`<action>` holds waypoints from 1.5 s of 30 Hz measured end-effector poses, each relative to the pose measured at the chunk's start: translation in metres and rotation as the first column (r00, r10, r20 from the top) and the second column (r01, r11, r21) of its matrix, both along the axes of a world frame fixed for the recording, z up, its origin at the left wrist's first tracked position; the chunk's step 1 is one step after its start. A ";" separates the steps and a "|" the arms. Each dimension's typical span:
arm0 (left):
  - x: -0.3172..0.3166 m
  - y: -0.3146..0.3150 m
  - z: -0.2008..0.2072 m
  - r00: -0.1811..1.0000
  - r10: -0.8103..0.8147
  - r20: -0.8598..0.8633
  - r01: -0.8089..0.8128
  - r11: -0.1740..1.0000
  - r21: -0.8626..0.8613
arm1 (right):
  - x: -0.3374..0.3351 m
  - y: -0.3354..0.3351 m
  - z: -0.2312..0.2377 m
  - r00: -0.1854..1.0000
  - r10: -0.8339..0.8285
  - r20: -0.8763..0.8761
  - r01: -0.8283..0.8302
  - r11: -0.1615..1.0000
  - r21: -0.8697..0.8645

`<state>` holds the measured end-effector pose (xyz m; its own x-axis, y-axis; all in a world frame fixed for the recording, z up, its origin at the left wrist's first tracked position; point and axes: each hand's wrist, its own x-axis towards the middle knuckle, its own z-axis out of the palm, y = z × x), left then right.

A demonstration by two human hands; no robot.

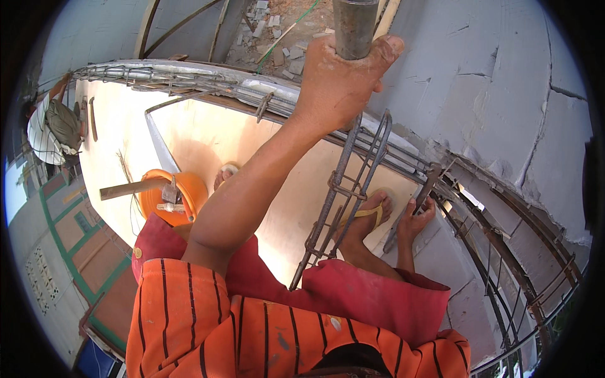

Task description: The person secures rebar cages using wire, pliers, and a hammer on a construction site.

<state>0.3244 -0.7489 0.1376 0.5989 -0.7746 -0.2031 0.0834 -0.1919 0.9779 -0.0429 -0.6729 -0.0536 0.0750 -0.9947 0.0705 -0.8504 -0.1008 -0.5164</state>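
Observation:
My left hand (pixel 340 85) is closed round a grey metal pipe (pixel 355 28), which rises out of the fist past the top edge of the picture. Below that fist, a narrow reinforcing-steel cage (pixel 337 195) slants down toward my lap, its bars joined by bent ties. At the right, beside my sandalled foot, the fingers of my right hand (pixel 414 219) are curled round a dark iron bar (pixel 427 183). The upper end of this bar lies over the long rebar along the wall; its exact kind I cannot make out.
An orange bucket (pixel 194 189) stands at left with a hammer (pixel 169 188) across it. Plywood (pixel 252 164) lies under my feet. Long rebar (pixel 217 85) runs along the far edge, with rubble (pixel 277 53) beyond. Another person (pixel 53 129) crouches far left. Rebar cages (pixel 498 246) fill the right.

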 end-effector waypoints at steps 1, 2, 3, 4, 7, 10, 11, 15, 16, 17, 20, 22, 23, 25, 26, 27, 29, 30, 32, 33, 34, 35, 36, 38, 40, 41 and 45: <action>0.002 0.000 0.002 1.000 -0.010 -0.007 0.010 1.000 -0.005 | -0.003 0.000 -0.001 1.000 -0.010 -0.007 0.010 1.000 -0.005; 0.003 0.000 0.005 1.000 -0.030 -0.004 0.030 1.000 -0.003 | -0.006 0.000 -0.002 0.995 -0.075 0.064 0.052 0.954 0.295; 0.004 0.000 0.007 0.999 -0.049 -0.002 0.049 0.999 -0.002 | -0.010 0.000 -0.002 0.981 -0.158 0.115 0.065 0.820 0.569; 0.004 0.000 0.007 0.999 -0.052 -0.004 0.052 0.999 -0.006 | -0.005 -0.001 0.004 0.981 -0.160 0.113 0.069 0.822 0.566; 0.008 -0.004 0.002 0.995 -0.093 0.047 0.096 0.992 -0.083 | 0.021 -0.026 0.039 0.979 -0.042 0.198 -0.039 0.921 0.387; 0.006 -0.006 -0.001 0.992 -0.125 0.018 0.126 0.984 -0.123 | 0.061 -0.084 0.103 0.898 0.028 0.438 -0.216 0.897 0.385; 0.004 -0.006 0.000 0.994 -0.076 0.077 0.089 0.979 -0.186 | 0.091 -0.110 0.143 0.846 -0.023 0.532 -0.256 0.859 0.444; 0.009 -0.004 -0.001 0.986 0.022 0.166 0.037 0.938 -0.344 | 0.182 -0.208 0.208 0.492 0.113 0.863 -0.422 0.898 0.123; 0.013 -0.007 0.000 0.987 0.003 0.162 0.055 0.934 -0.353 | 0.205 -0.232 0.215 0.427 0.179 0.887 -0.438 0.898 0.030; 0.016 -0.010 0.002 0.990 -0.058 0.129 0.105 0.910 -0.401 | 0.224 -0.262 0.208 0.324 0.221 0.920 -0.445 0.894 -0.058; 0.017 -0.014 0.001 0.987 -0.113 0.113 0.150 0.902 -0.405 | 0.294 -0.300 0.200 0.464 0.119 0.878 -0.273 0.962 0.014; 0.023 -0.010 0.001 0.980 -0.181 0.089 0.201 0.900 -0.387 | 0.326 -0.315 0.169 0.443 0.057 0.895 -0.298 0.951 0.087; 0.018 -0.017 -0.001 0.977 -0.198 0.078 0.213 0.892 -0.400 | 0.330 -0.329 0.154 0.452 0.033 0.891 -0.292 0.950 0.113; 0.017 -0.019 0.000 0.966 -0.259 0.016 0.241 0.874 -0.422 | 0.354 -0.342 0.111 0.482 0.059 0.874 -0.189 0.981 0.038; 0.015 -0.020 0.000 0.963 -0.268 0.010 0.247 0.871 -0.425 | 0.355 -0.350 0.092 0.511 0.077 0.856 -0.088 0.995 -0.036; 0.023 -0.012 0.001 0.966 -0.257 -0.004 0.235 0.889 -0.393 | 0.363 -0.328 0.103 0.551 0.047 0.833 -0.256 0.960 0.115; 0.028 -0.006 0.006 0.968 -0.252 -0.022 0.227 0.903 -0.364 | 0.383 -0.315 0.087 0.613 0.017 0.790 -0.192 0.973 0.128; 0.026 -0.009 0.010 0.966 -0.258 -0.020 0.234 0.903 -0.361 | 0.385 -0.316 0.079 0.685 -0.011 0.728 -0.108 0.987 0.116; 0.022 -0.011 0.017 0.965 -0.261 -0.025 0.236 0.905 -0.353 | 0.388 -0.313 0.070 0.729 -0.075 0.680 -0.109 0.969 0.223; 0.020 -0.011 0.022 0.981 -0.196 -0.003 0.186 0.935 -0.302 | 0.389 -0.311 0.066 0.768 -0.131 0.627 -0.105 0.940 0.324; 0.016 -0.014 0.028 0.991 -0.135 0.023 0.137 0.956 -0.259 | 0.388 -0.313 0.057 0.771 -0.132 0.623 -0.096 0.943 0.320; 0.006 -0.023 0.030 0.989 -0.149 0.010 0.146 0.952 -0.268 | 0.381 -0.316 0.045 0.786 -0.058 0.615 -0.047 0.987 0.153; -0.007 -0.033 0.032 0.995 0.011 0.100 0.016 0.966 -0.257 | 0.372 -0.323 0.035 0.806 0.014 0.592 -0.002 1.000 -0.021; 0.006 -0.021 0.029 0.945 0.212 0.247 -0.159 0.963 -0.218 | 0.392 -0.288 0.058 0.689 -0.027 0.724 -0.173 0.964 0.201; 0.011 -0.018 0.026 0.916 0.247 0.317 -0.107 0.910 -0.402 | 0.394 -0.289 0.066 0.585 -0.103 0.805 -0.329 0.877 0.351; 0.005 -0.023 0.031 0.925 0.233 0.299 -0.094 0.905 -0.414 | 0.384 -0.314 0.054 0.537 -0.061 0.841 -0.352 0.890 0.289; 0.009 -0.023 0.035 0.997 0.072 0.040 -0.045 0.883 -0.466 | 0.384 -0.349 0.054 0.496 -0.142 0.857 -0.366 0.861 0.354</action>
<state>0.3338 -0.7714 0.1725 0.6456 -0.7354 0.2059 0.0242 0.2892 0.9570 0.3411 -1.0217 0.0007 0.3453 -0.9014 -0.2613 0.0219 0.2861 -0.9580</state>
